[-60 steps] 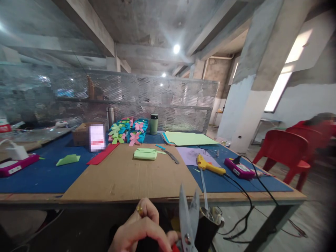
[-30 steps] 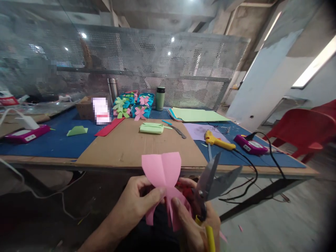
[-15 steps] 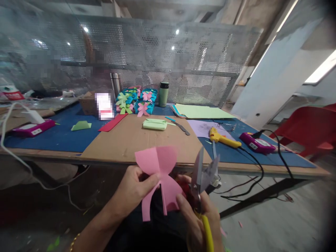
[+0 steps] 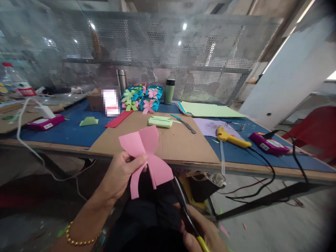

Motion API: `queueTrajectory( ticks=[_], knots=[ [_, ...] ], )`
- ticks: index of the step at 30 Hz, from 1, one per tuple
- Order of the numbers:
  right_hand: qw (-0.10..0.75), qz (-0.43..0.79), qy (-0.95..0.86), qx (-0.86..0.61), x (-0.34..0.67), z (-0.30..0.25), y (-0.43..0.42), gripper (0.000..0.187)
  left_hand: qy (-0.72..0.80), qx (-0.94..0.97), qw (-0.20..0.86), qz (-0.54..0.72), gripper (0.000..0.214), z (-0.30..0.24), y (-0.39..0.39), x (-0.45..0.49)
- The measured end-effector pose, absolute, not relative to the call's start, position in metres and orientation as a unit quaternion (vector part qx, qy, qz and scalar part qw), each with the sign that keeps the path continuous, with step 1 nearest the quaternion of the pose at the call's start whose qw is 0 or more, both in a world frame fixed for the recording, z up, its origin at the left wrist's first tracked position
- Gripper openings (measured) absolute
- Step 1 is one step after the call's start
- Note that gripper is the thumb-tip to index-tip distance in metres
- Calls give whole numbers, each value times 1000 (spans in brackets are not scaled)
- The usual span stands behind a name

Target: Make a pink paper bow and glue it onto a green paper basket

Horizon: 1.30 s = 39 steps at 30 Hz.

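My left hand [image 4: 123, 171] pinches a pink paper bow [image 4: 149, 143] at its narrow middle, thumb on top. Two broad lobes spread upward, a third spreads to the lower right, and strips hang below. In my right hand [image 4: 196, 227] are scissors [image 4: 185, 203] with yellow handles, their blades pointing up and left. The blade tips are close to the lower right edge of the paper; whether they touch it I cannot tell. The bow is held in front of the table edge, above my lap.
On the table lie a cardboard sheet [image 4: 183, 147], a folded green paper piece [image 4: 160, 121], a knife [image 4: 187, 125], a yellow glue gun [image 4: 232, 136] with its cord, and purple power strips [image 4: 269, 143]. Several paper bows on blue pieces [image 4: 148, 105] stand near a green tumbler [image 4: 169, 91].
My left hand has moved the pink bow left and up. My right hand has lowered the scissors and come off the paper; the blades, spread before, now look nearly closed.
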State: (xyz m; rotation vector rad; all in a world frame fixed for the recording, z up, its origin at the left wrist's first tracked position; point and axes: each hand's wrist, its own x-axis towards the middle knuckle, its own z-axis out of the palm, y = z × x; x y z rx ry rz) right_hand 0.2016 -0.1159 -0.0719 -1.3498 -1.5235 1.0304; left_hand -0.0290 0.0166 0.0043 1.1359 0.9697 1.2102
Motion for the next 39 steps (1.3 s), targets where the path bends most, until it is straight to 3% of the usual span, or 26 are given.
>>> queueTrajectory(
  ticks=[7,39],
  knots=[
    [357,428,-649,-518,198,-67,-107,60,416,491,563,517,25,2,13,-28],
    [347,435,-647,-521,194,-56,-102,64,407,509,563,508,28,2,10,-26]
  ],
)
